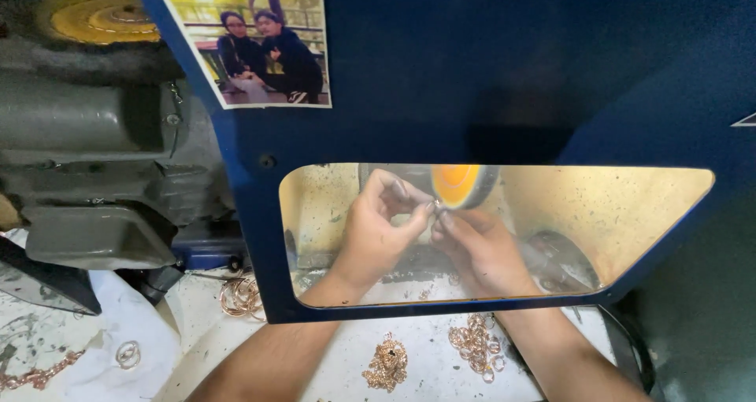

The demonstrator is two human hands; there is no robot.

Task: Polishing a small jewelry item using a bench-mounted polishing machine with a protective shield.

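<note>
Both of my hands reach behind a blue guard panel (488,71) and show through its clear window (614,213). My left hand (374,233) and my right hand (480,248) pinch a small metal ring (435,207) between their fingertips. The ring touches the lower edge of an orange-yellow polishing wheel (458,185) just above the fingers. The ring is tiny and mostly hidden by the fingers.
Heaps of rose-gold rings and chains lie on the white bench: one pile (386,364) between my forearms, another (475,345) by my right wrist, bangles (240,296) at the left. A grey motor housing (94,158) and a second yellow wheel (98,12) stand left. A photo print (252,40) sticks to the panel.
</note>
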